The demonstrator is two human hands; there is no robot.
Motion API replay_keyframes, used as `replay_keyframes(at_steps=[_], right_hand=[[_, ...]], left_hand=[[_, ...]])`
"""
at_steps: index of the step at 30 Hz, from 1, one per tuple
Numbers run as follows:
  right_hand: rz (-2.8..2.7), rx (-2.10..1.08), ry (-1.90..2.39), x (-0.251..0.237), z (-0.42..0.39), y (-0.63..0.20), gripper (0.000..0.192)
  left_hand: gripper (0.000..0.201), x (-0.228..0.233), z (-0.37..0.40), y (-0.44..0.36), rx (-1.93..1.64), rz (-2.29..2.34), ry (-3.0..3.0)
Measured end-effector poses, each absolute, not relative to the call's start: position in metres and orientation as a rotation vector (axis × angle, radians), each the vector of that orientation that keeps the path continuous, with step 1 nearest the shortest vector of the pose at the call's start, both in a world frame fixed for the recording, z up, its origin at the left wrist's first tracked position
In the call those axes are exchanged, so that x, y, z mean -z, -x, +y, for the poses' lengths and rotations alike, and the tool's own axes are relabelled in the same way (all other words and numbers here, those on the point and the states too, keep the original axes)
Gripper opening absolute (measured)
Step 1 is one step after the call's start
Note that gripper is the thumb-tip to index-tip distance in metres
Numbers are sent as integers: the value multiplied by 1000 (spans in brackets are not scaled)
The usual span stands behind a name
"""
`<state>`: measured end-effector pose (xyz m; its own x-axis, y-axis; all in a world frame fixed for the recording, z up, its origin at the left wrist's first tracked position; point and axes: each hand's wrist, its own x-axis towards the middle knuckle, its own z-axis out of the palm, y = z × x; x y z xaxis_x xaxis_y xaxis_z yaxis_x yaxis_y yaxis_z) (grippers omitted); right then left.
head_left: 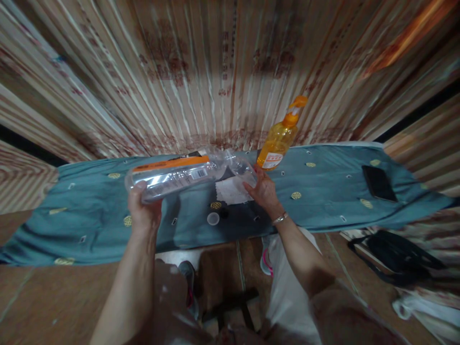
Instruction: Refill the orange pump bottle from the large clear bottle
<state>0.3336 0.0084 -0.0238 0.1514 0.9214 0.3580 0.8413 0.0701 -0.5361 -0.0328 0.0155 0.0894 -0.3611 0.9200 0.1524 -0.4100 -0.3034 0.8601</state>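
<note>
A clear plastic bottle (179,178) with an orange-edged label lies on its side in the air above a blue patterned cloth (323,191). My left hand (143,213) grips its base end from below. My right hand (264,189) holds its neck end, close to a white cloth or tissue (232,190) that lies on the blue cloth. A small round white cap (213,219) and a dark small object (223,212) rest on the cloth under the bottle.
An orange pump bottle (278,141) stands upright just behind my right hand. A black phone (379,183) lies on the cloth at right. A black bag (395,256) sits on the floor at right. A striped wall rises behind the board.
</note>
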Motion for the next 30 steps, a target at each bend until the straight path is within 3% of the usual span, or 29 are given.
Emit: replay_keyframes(at_steps=[6, 15, 22, 30], right_hand=[[-1718, -154, 1754, 22, 7, -337, 68], [-1724, -164, 1804, 19, 6, -336, 73], [-1734, -161, 1791, 20, 6, -337, 68], [-1716, -112, 1825, 21, 6, -334, 71]], left_hand=[[69, -93, 13, 26, -1866, 937, -828], [75, -96, 15, 22, -1888, 938, -787], [63, -92, 17, 36, -1775, 916, -975], [72, -88, 27, 44, -1767, 833, -1152]])
